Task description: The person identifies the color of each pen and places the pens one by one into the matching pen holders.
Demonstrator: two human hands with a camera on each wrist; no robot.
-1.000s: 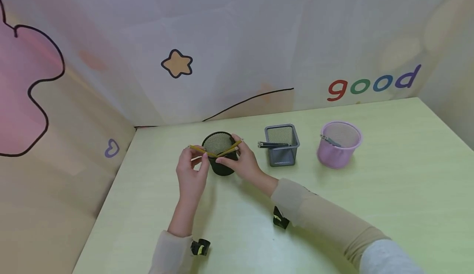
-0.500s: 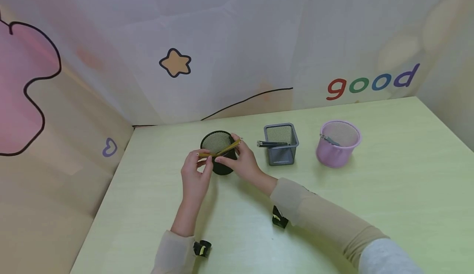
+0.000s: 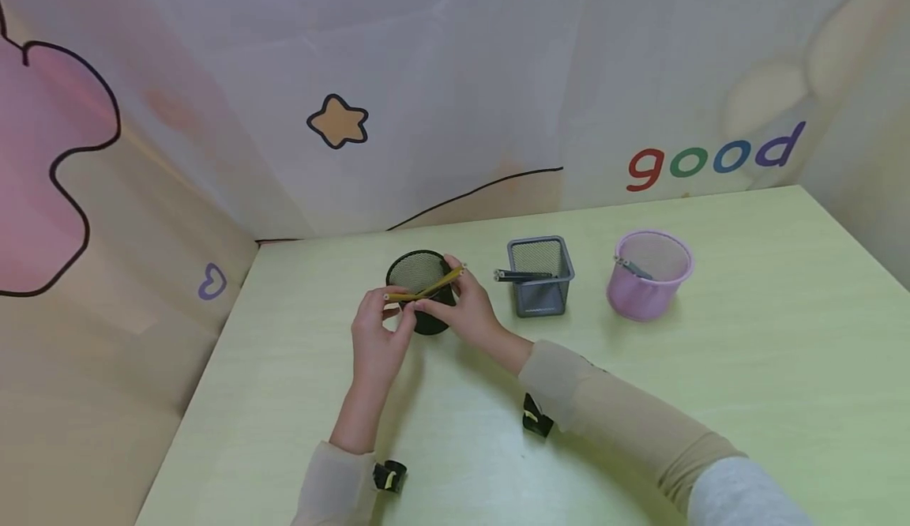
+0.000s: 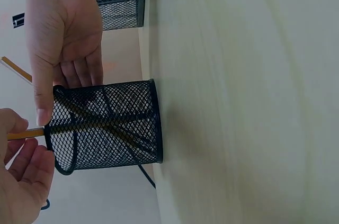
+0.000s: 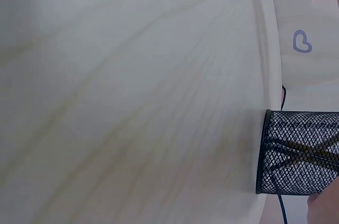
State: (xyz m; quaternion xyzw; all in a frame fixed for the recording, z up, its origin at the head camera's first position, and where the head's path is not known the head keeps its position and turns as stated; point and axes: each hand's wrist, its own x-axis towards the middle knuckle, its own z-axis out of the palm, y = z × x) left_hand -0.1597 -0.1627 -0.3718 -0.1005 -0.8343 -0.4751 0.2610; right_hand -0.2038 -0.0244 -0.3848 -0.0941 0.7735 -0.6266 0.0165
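Observation:
A round black mesh pen cup (image 3: 430,323) stands upright on the table, with yellow pencils inside. My left hand (image 3: 377,340) pinches one yellow pencil (image 4: 30,134) between thumb and fingers at the cup's mouth; its lower length shows through the mesh in the left wrist view. Another yellow pencil (image 3: 449,276) leans out over the right side of the rim. My right hand (image 3: 469,309) grips the cup from the right, thumb at the near rim and fingers around the side. In the right wrist view, only a bit of a hand (image 5: 324,205) shows beside the cup.
To the right stands a square grey mesh holder (image 3: 542,301) with dark pencils (image 3: 524,277) leaning out leftward. Further right is a round purple pen cup (image 3: 643,297) holding grey-blue pencils (image 3: 635,270). A printed backdrop (image 3: 455,99) rises behind the table (image 3: 498,479).
My left hand has moved a little to the right, bringing its pencil from jutting left over the rim inward across the cup's mouth. The right hand has stayed on the cup.

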